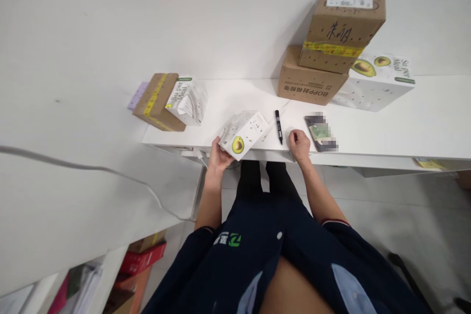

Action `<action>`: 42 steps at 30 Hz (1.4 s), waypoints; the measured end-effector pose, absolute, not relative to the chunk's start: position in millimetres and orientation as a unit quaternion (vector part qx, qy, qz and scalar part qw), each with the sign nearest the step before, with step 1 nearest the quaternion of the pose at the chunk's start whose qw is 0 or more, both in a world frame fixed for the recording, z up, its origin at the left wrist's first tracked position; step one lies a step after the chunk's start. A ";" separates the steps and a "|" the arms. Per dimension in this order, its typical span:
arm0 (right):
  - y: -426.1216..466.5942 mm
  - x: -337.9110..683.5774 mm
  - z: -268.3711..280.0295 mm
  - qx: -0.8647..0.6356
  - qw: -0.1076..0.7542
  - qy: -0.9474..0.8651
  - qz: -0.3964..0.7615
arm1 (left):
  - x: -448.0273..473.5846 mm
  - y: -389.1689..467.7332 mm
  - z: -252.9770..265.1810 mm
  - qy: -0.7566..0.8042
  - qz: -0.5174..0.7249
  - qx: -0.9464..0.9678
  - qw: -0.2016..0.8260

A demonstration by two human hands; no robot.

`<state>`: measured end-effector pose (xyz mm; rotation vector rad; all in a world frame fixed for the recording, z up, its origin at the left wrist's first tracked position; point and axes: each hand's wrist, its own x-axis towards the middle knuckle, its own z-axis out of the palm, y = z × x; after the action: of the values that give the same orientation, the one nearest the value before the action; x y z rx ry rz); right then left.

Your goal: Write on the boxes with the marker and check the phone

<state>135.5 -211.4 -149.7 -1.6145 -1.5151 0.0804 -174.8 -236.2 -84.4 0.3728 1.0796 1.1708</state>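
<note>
Holding a white box (247, 130) by its near left corner, the left hand (220, 157) is wrapping its fingers around the edge, with the thumb lying along the side. The box is sitting at a slant over the front part of the white tabletop (235, 93), and its avocado picture is showing on the side facing the person. The right hand (299, 144) is resting at the tabletop's front edge, its fingers curling into a loose fist; I cannot tell whether anything is inside it. A black marker (278, 127) is lying between the box and the right hand, and a blurred flat item (321, 131) is lying just beside that hand on its other side.

Farther left, a taped carton (158, 103) is standing between a purple box (138, 95) and a second white box (187, 100). Toward the back right, a tall carton (342, 34) with yellow tape is standing on a lower carton (309, 81), and a large white box (375, 83) is standing next to them.
</note>
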 end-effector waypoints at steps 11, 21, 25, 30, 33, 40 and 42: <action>-211.9 136.4 -149.3 -0.656 0.440 -0.612 0.046 | -173.5 -234.9 -83.5 0.491 0.521 0.161 0.679; -211.8 136.2 -149.7 -0.660 0.430 -0.616 0.026 | -168.2 -236.8 -79.4 0.577 0.597 0.297 0.472; -212.9 135.5 -147.7 -0.667 0.417 -0.616 0.035 | -172.7 -239.5 -76.0 0.588 0.607 0.404 0.350; -212.8 134.5 -146.9 -0.672 0.415 -0.612 0.032 | -178.2 -244.3 -58.5 0.616 0.573 0.504 0.197; -212.9 134.0 -146.2 -0.675 0.412 -0.611 0.033 | -178.2 -243.3 -39.7 0.612 0.541 0.567 0.108; -213.6 133.8 -144.8 -0.679 0.404 -0.612 0.038 | -174.4 -217.5 1.9 0.547 0.409 0.726 0.075; -213.5 133.9 -144.9 -0.682 0.402 -0.610 0.035 | -173.2 -208.9 8.2 0.556 0.370 0.740 0.084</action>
<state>133.9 -213.5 -144.9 -1.7242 -1.5416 0.0889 -173.2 -208.9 8.2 2.2085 1.6581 1.1039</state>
